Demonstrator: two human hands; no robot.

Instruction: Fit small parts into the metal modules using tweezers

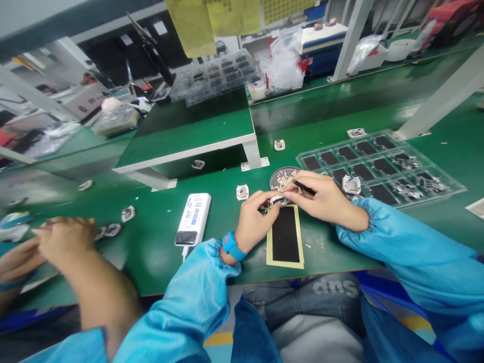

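Note:
My left hand [254,218] pinches a small white and silver part [280,199] over the top end of a black rectangular pad with a yellow border [285,237]. My right hand [322,198] is closed on a thin dark tool [303,188] whose tip meets the same part. Just behind my hands lies a round dish of small tan pieces [280,176]. Both my sleeves are light blue, and a blue band sits on my left wrist.
A clear tray with dark cells [378,164] holds several parts at the right. A white power bank [193,219] lies left of my hands, and loose white parts [242,191] are scattered about. A raised green shelf [189,136] stands behind. A co-worker's hands [56,237] work at the left.

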